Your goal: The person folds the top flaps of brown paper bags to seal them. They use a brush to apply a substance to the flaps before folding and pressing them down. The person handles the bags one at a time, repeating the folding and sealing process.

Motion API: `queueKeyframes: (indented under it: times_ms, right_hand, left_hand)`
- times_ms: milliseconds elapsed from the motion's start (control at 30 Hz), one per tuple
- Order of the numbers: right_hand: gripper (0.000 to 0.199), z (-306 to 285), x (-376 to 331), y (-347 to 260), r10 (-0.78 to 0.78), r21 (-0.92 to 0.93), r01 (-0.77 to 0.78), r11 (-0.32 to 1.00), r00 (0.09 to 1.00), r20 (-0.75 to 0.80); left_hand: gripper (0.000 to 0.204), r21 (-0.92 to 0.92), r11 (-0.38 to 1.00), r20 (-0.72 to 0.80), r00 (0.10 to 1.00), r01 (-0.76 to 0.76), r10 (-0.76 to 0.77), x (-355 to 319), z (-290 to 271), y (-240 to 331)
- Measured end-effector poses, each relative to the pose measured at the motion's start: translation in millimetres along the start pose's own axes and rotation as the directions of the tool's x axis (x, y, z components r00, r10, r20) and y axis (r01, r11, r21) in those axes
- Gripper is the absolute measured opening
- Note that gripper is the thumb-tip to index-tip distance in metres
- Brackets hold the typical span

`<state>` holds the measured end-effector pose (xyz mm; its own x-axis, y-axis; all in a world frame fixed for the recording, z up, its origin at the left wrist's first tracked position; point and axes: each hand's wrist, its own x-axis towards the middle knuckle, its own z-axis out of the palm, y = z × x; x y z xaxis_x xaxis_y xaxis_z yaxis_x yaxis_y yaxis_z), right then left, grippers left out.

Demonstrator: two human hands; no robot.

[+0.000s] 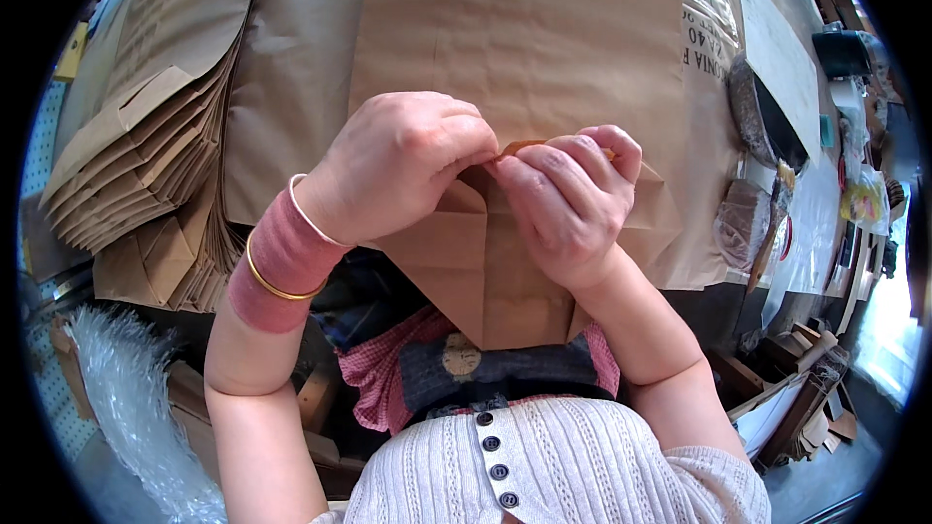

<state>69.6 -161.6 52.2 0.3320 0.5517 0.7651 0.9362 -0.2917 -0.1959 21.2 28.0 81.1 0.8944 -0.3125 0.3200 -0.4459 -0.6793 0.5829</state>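
A large brown paper bag (pixel 524 39) lies flat before me, its folded bottom end hanging over the near table edge. Above that folded end my two hands meet. My left hand (pixel 403 165), with a pink wrist sleeve and a gold bangle, is closed in a pinch at the end of a narrow orange-brown strip (pixel 524 147). Curled around the same strip is my right hand (pixel 573 199), its fingers covering most of it. The kind of strip cannot be made out.
Folded brown paper bags (pixel 146 150) are stacked at the left. To the right lie a brush (pixel 777 209), a dark open container (pixel 762 121) and a pale board (pixel 777 49). Shredded clear plastic strands (pixel 136 408) hang at the lower left; wooden pieces (pixel 791 398) sit lower right.
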Motion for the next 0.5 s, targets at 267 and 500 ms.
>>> queueKeyframes:
  times_ms: [267,500]
  right_hand:
    - [0.014,-3.0,0.6,-0.9,-0.043,-0.004,0.043,0.999,0.999,0.031]
    - [0.013,-10.5,0.7,-8.6,-0.088,-0.029,0.09,0.996,0.994,0.064]
  left_hand:
    - [0.002,-0.048,0.999,-0.011,1.0,0.0,-0.001,1.7,0.6,-0.7]
    - [0.001,-0.029,0.998,-0.016,0.998,0.056,-0.057,-2.1,0.7,2.2]
